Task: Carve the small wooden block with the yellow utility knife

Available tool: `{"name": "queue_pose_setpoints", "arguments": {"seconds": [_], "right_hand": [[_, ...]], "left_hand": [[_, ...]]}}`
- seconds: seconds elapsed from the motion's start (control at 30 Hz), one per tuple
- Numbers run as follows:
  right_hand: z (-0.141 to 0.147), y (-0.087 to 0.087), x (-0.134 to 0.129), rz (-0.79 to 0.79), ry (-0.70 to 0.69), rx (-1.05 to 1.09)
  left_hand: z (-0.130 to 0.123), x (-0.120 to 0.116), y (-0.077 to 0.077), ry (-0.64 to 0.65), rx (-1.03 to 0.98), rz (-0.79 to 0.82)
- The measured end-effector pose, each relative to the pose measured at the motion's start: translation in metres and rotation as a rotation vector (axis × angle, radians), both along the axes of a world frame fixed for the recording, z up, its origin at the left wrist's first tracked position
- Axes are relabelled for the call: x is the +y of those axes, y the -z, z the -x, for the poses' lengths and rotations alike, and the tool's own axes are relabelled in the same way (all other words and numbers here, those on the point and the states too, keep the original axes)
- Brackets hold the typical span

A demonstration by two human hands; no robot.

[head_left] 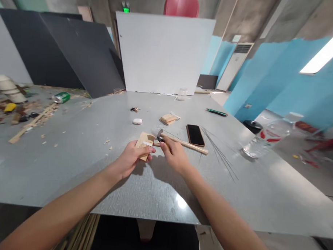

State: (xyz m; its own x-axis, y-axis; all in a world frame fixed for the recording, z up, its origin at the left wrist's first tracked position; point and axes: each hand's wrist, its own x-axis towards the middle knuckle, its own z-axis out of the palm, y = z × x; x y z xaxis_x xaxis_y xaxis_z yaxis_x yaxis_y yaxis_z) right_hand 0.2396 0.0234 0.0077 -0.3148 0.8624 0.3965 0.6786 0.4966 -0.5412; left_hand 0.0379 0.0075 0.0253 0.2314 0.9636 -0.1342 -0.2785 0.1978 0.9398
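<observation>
My left hand (134, 156) is closed around a thin, pale piece of wood (142, 139), with the thumb lying across its front. A short white strip (148, 143) rests against the wood by that thumb. My right hand (175, 152) grips a small tool with a dark, shiny metal end (160, 139), close to the wood's right edge; the fingers hide most of this tool, so its kind is unclear. Just behind the right hand lies a hammer (194, 146), its wooden handle slanting to the right. More thin wooden pieces (169, 119) sit stacked farther back.
On the grey table (101, 119) are a phone (195, 135), thin wires (220, 154), a green-black utility knife (216, 112) and a white case (137, 121). A water bottle (267, 139) stands right. A green can (61, 97) and wood scraps (32, 124) lie left. A white board (163, 53) rises behind.
</observation>
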Motion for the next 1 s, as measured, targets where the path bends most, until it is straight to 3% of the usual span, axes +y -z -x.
{"name": "queue_pose_setpoints", "arguments": {"seconds": [0.1, 0.37, 0.5, 0.7, 0.87, 0.93, 0.97, 1.0], "right_hand": [[0.005, -0.003, -0.007, 0.062, -0.110, 0.011], [-0.001, -0.014, -0.019, 0.123, -0.240, 0.020], [0.002, -0.019, -0.027, 0.141, -0.251, -0.003], [0.006, -0.007, -0.029, 0.020, -0.120, -0.166], [0.006, 0.001, -0.014, -0.031, 0.041, -0.275], [-0.003, -0.007, 0.001, 0.052, 0.202, -0.248], [-0.009, -0.012, 0.008, 0.071, 0.329, -0.233], [-0.016, -0.018, 0.014, 0.088, 0.424, -0.222]], "left_hand": [[0.010, -0.004, -0.003, 0.011, 0.013, 0.019], [0.016, -0.017, -0.010, 0.090, 0.046, 0.080], [0.019, -0.027, -0.013, 0.062, 0.097, 0.021], [0.014, -0.038, -0.007, -0.050, 0.302, -0.152], [0.005, -0.047, -0.005, -0.087, 0.294, -0.169], [0.006, -0.054, -0.006, 0.017, 0.229, -0.143], [0.007, -0.057, -0.007, 0.242, 0.224, -0.097], [0.009, -0.058, -0.008, 0.366, 0.227, -0.047]]}}
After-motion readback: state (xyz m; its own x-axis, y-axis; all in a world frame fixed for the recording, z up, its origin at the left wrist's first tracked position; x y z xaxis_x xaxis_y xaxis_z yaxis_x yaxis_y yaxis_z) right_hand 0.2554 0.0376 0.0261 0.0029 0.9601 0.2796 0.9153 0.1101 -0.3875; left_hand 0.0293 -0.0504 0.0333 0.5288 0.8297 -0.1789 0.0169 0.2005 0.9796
